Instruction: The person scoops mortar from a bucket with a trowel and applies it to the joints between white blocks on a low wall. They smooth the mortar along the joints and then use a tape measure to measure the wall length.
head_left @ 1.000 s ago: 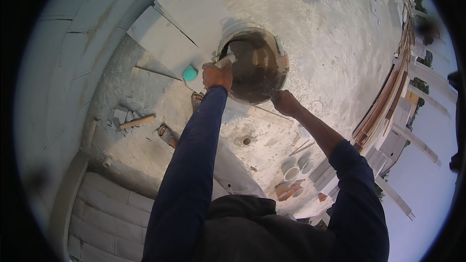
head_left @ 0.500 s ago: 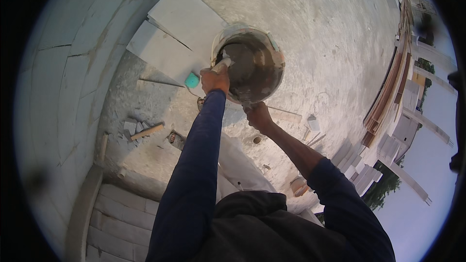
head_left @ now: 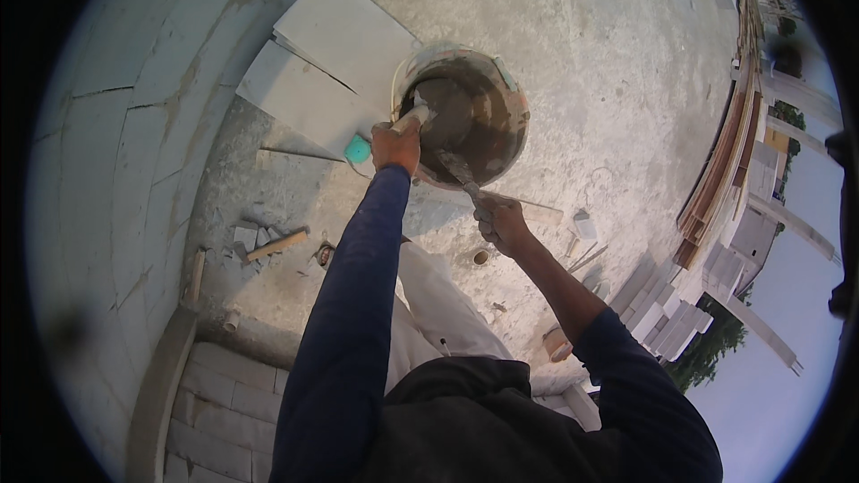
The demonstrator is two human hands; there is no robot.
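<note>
A round bucket [head_left: 501, 139], its inside coated with grey-brown mortar, stood on the rough concrete floor [head_left: 617, 63] just above the picture's centre. The left hand [head_left: 396, 145] sat at the bucket's nine o'clock rim, fingers clenched around a pale handle [head_left: 410, 119] whose end dipped into the mortar at about ten o'clock inside the bucket. The right hand [head_left: 501, 224] hovered just outside the rim at six o'clock, fingers wrapped round the grip of a trowel [head_left: 459, 170]; its mortar-smeared blade pointed toward eleven o'clock, crossing the rim into the bucket. A small teal object [head_left: 358, 149] lay on the floor just beside the left hand, at its nine o'clock. Two pale flat slabs [head_left: 340, 36] lay at the bucket's ten o'clock, the nearer one touching or nearly touching its side. A short wooden piece [head_left: 277, 243] rested among rubble at the bucket's eight o'clock, well apart from it. Stacked blocks [head_left: 662, 322] stood at four o'clock
</note>
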